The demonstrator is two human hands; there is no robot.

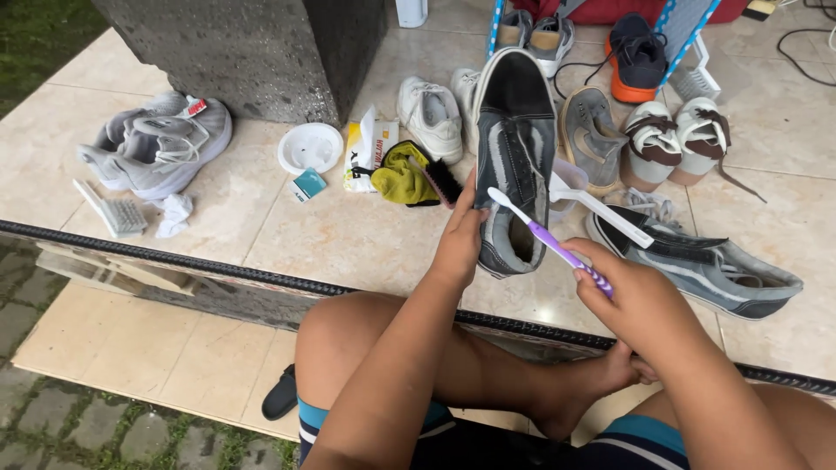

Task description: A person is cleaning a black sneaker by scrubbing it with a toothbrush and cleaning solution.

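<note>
Your left hand (460,239) grips the shoe (514,165); right fingers (601,274) pinch the toothbrush (544,235), bristles at 11 o'clock; shoe looks grimy, scrubbing barely begun.

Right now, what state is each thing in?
Left hand: gripping the grey shoe, held up, opening toward the camera.
Right hand: holding the purple toothbrush, bristles at the shoe's side.
Matching grey shoe: lying on the tiles, laces removed.
White tub: open.
Yellow cloth: crumpled.
</note>
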